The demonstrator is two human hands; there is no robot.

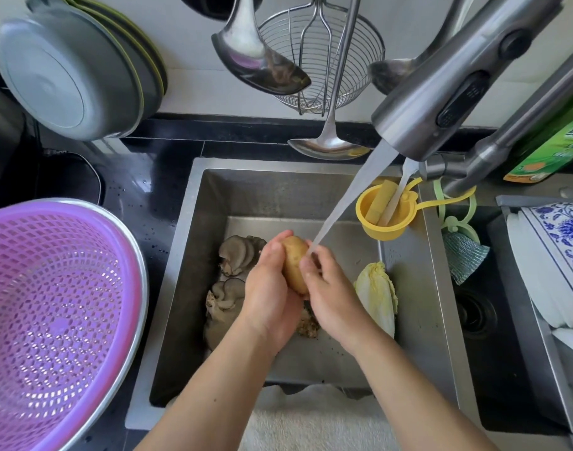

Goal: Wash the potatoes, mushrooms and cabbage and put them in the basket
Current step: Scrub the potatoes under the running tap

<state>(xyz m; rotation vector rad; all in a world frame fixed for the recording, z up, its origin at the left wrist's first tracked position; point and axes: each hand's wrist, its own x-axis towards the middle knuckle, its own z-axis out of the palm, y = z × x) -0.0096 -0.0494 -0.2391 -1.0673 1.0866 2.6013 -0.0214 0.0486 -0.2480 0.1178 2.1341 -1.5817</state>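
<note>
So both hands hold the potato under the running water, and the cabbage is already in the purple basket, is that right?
Not quite. In the head view the cabbage lies in the sink, not in the purple basket. Both the left hand and right hand do hold the potato under the water.

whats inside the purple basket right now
Nothing shows inside the purple basket: only its bare mesh. Its near-left part runs out of frame, so that bit is unseen. The potato is between both hands; mushrooms and cabbage lie in the sink.
</note>
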